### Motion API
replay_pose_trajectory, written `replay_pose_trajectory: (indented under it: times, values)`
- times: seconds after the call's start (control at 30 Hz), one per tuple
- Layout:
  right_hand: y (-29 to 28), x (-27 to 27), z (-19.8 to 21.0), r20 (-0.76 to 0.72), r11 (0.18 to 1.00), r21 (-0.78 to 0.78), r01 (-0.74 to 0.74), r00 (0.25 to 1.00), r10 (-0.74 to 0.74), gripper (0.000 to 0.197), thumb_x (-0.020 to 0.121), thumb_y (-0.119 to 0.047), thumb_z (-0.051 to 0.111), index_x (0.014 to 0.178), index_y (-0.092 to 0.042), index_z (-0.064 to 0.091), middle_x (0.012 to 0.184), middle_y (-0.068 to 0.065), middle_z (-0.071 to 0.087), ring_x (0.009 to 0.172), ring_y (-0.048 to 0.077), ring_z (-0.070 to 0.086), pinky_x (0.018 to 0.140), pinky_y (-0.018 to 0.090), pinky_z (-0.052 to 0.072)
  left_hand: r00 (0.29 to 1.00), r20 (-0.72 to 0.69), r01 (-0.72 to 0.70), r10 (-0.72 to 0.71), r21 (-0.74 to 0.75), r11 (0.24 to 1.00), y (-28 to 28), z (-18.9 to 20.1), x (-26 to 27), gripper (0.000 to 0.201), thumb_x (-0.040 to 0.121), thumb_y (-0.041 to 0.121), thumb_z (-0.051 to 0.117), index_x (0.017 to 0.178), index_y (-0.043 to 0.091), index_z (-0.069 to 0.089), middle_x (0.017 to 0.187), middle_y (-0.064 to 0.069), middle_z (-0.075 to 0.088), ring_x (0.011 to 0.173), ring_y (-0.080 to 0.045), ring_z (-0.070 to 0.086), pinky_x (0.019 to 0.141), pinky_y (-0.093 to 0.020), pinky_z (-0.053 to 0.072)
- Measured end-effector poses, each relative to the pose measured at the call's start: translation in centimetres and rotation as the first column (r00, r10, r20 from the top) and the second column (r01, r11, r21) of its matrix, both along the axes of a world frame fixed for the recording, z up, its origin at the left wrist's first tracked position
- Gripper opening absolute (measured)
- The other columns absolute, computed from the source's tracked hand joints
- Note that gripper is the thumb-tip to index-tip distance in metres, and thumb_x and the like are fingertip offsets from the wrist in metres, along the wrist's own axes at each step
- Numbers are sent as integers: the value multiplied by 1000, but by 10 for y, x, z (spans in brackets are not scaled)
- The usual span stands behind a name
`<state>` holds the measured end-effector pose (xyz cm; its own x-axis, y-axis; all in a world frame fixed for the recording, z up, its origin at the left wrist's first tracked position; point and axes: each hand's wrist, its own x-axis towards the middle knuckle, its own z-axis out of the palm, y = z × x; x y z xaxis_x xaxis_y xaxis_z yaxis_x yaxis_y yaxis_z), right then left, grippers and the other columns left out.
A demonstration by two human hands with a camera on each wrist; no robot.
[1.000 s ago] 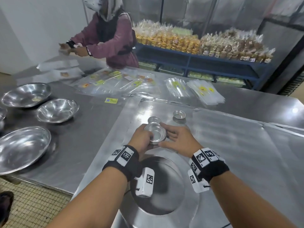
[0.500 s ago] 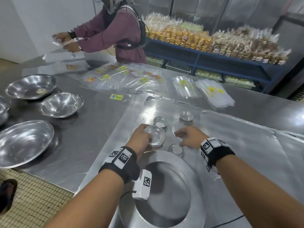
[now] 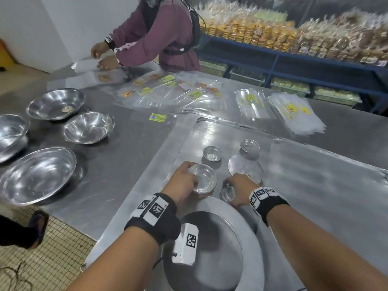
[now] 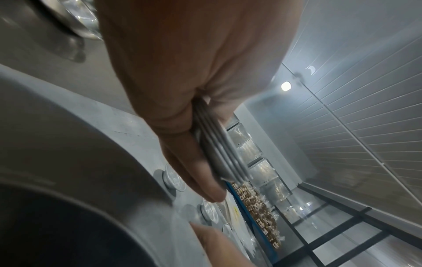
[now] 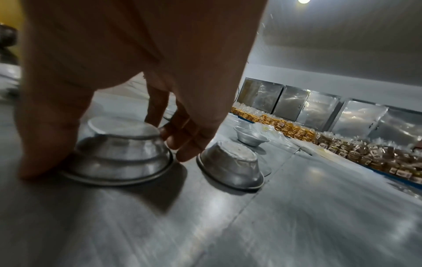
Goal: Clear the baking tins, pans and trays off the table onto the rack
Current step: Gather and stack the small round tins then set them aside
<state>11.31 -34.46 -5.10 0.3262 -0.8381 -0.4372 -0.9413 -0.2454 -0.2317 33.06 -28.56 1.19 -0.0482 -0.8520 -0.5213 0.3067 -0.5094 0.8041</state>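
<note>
My left hand (image 3: 189, 182) grips a nested stack of small round tins (image 3: 202, 181) just above the big flat tray (image 3: 315, 185); the left wrist view shows the stack's rims (image 4: 219, 151) edge on in my fingers. My right hand (image 3: 234, 189) is down on an upside-down tin (image 3: 227, 194), with the thumb on one side and the fingers (image 5: 187, 144) on the other side of that tin (image 5: 121, 146). A second upside-down tin (image 5: 230, 162) lies just to its right. Two upright tins (image 3: 212, 153) (image 3: 249, 145) and a flat metal disc (image 3: 239, 164) lie farther back.
A large round pan (image 3: 210, 248) sits under my wrists at the near edge. Several steel bowls (image 3: 37, 175) stand on the left of the table. Clear labelled bags (image 3: 168, 91) cover the far side, where another person (image 3: 159, 32) works. A blue rack of packed goods (image 3: 294, 59) stands behind.
My right hand left the stack held in my left hand, moved right and down, and now pinches the upside-down tin. The left hand has kept hold of its stack.
</note>
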Motion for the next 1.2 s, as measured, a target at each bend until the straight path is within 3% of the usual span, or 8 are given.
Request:
replay_pose_trajectory:
  times: [0.23, 0.37, 0.6, 0.7, 0.87, 1.0, 1.1, 1.2]
  values:
    - [-3, -3, -1, -60, 1000, 15, 17, 998, -16, 72, 47, -41, 71, 116, -27, 57, 113, 3, 52, 104, 25, 57, 86, 38, 55, 998, -55, 34, -30, 63, 997, 12, 10, -15, 42, 78, -19, 40, 104, 8, 60, 128, -34, 48, 112, -62, 53, 75, -70, 54]
    - [0, -4, -6, -58, 999, 29, 35, 998, -33, 70, 49, -37, 75, 115, -30, 53, 107, -1, 51, 106, 24, 55, 88, 37, 53, 999, -46, 17, -13, 90, 996, 18, 16, -18, 43, 80, -18, 37, 109, 5, 58, 129, -31, 47, 104, -60, 57, 68, -60, 58]
    - [3, -15, 19, 122, 984, -72, 162, 981, -153, 69, 47, -42, 81, 110, -33, 55, 110, 0, 41, 94, 20, 56, 79, 32, 53, 998, 3, -65, 65, 65, 996, 26, 19, -21, 43, 81, -18, 38, 105, 4, 65, 127, -28, 49, 107, -60, 53, 61, -52, 59]
    - [7, -21, 48, 392, 958, -115, 262, 898, -198, 72, 49, -43, 91, 111, -36, 57, 113, -3, 48, 102, 16, 55, 83, 29, 49, 998, 33, -63, 61, 60, 996, 29, 23, -24, 44, 83, -17, 34, 104, 5, 65, 125, -29, 50, 99, -57, 58, 61, -52, 59]
    - [45, -16, 104, 772, 904, -150, 401, 618, -146, 70, 51, -33, 97, 111, -32, 61, 110, -14, 54, 96, 1, 62, 78, 13, 51, 996, 58, -70, 69, 24, 997, 34, 34, -33, 38, 86, -12, 33, 106, 3, 61, 115, -30, 56, 89, -55, 64, 59, -48, 59]
    - [78, -6, 125, 922, 923, -90, 374, 381, -65, 68, 57, -17, 97, 113, -18, 59, 110, -4, 62, 98, 6, 66, 79, 14, 52, 999, 43, 7, -10, 65, 998, 39, 44, -40, 34, 101, 38, 45, 110, 13, 66, 109, -26, 70, 77, -42, 70, 57, -41, 59]
    - [90, -3, 119, 917, 931, -124, 344, 398, -25, 64, 58, -23, 96, 109, -17, 58, 105, -1, 66, 98, 13, 69, 90, 25, 55, 993, 32, 108, -109, 36, 993, 37, 38, -44, 57, 94, 66, 46, 110, 18, 71, 101, -16, 76, 81, -40, 73, 79, -53, 60]
    - [96, -5, 105, 867, 934, -137, 329, 495, -47, 62, 57, -39, 94, 104, -26, 57, 106, -10, 70, 104, 6, 68, 97, 35, 54, 995, 18, 102, -102, -23, 994, 41, 41, -50, 44, 97, 50, 54, 114, 13, 71, 97, -13, 75, 80, -33, 72, 87, -57, 58]
